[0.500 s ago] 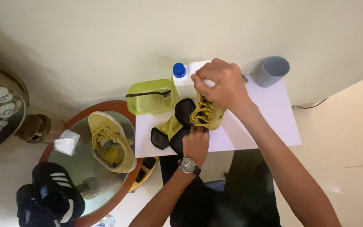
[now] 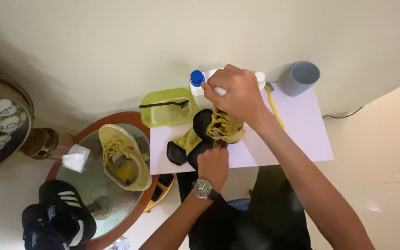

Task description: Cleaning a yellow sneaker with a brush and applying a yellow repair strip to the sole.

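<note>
One yellow shoe [image 2: 225,126] stands near the middle of the white counter [image 2: 302,134], toward its front edge. The right hand [image 2: 234,95] lies over the top of the shoe, its grip closed on something white at the far side; what that is cannot be told. The left hand [image 2: 213,163] comes up from the front edge, its grip clamped on the near end of the shoe. A watch [image 2: 203,188] sits on that wrist.

A black and yellow cloth [image 2: 188,141] lies under and beside the shoe, toward the counter's left edge. At the back left corner stands one green tray [image 2: 163,118] with one black brush [image 2: 163,104] across it. Along the back edge is one white bottle with a blue cap [image 2: 196,78], just beside the right hand. One grey cup [image 2: 302,78] stands at the back right corner. A yellow lace [image 2: 275,109] runs across the counter from the back edge.

Left of the counter is a round glass table [image 2: 89,185]. On it lie a second yellow shoe [image 2: 121,156], one black shoe with white stripes [image 2: 63,217] and a white wad [image 2: 76,158].
</note>
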